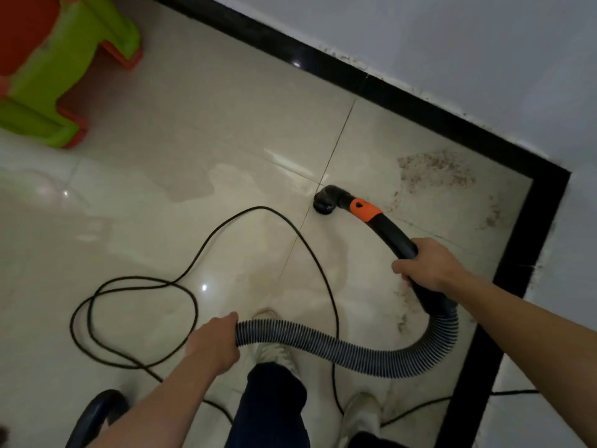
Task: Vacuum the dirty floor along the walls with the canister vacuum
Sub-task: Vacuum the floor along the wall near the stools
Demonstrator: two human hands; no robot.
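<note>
My right hand (428,270) grips the black curved handle (392,234) of the vacuum hose, which carries an orange collar (363,208). Its round black nozzle (324,202) rests on the pale tiled floor (193,130), left of a patch of reddish-grey dirt (436,171) lying in the corner. My left hand (214,345) grips the ribbed grey hose (339,347), which loops to the right and up into the handle. A dark rounded part of the canister (97,415) shows at the bottom left edge.
A black skirting (403,105) runs along the white walls and turns a corner at the right. The black power cord (145,286) lies looped across the floor. A green and orange plastic stool (58,66) stands at top left. My white shoes (361,415) are below.
</note>
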